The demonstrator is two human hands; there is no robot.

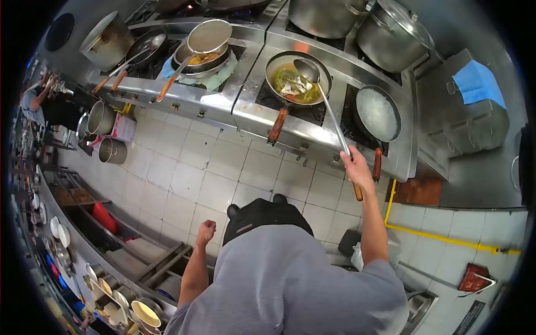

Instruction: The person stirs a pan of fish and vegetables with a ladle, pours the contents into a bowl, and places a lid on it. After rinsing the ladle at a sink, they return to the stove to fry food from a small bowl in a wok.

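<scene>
I see the right hand with fingers wrapped round the ladle, bowl over the wooden-handled pan of soup; left hand's fingers curled closed.

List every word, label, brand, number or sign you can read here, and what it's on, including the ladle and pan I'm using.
Readable text: none.
Ladle in the right hand: no lettering visible.
Pan under its bowl: no lettering visible.
Red-and-white box on the floor side: any print is too small to read.
Dark strip at lower right: marks too blurred to tell whether they are letters.
</scene>
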